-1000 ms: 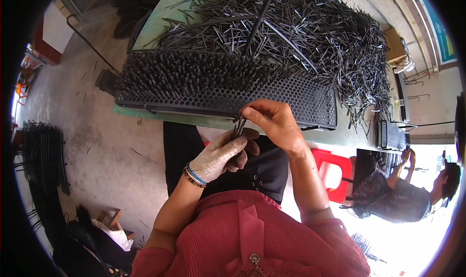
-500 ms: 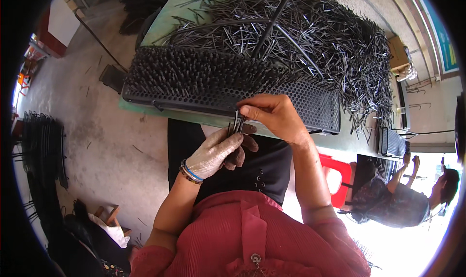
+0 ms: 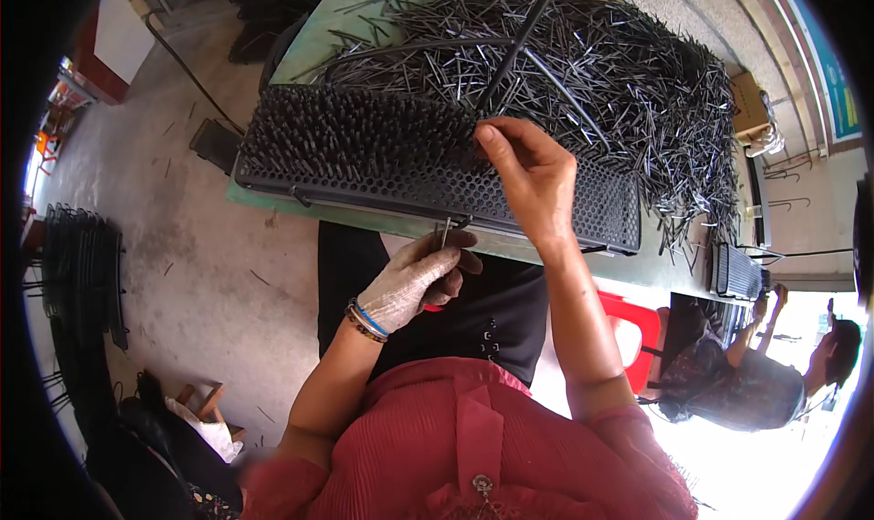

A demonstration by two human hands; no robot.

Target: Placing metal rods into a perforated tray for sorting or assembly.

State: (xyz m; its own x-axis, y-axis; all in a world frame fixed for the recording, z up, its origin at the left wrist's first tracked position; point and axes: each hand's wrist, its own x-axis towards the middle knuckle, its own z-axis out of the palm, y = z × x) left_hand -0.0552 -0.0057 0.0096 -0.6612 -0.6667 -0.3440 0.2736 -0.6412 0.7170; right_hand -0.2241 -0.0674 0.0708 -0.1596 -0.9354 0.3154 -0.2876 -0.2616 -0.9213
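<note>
A long black perforated rack lies along the table's near edge. Thin black rods stand upright in its holes on the left and far side, while holes toward the right and near side show bare. My left hand, in a grey-white work glove stained dark at the fingers, is closed around thin rods just in front of the rack's near edge. Over the rack, my bare right hand has thumb and forefinger pinched together beside the standing rods. What its fingertips hold is too small to make out.
Behind the rack, loose black rods are heaped on the green table. A black bar frame rises over them. Dark racks stack at left. On the right are a red stool and another person.
My right hand has moved up and away from my left hand to the standing rods on the rack. Fewer rods show above the glove; my left hand has hardly moved.
</note>
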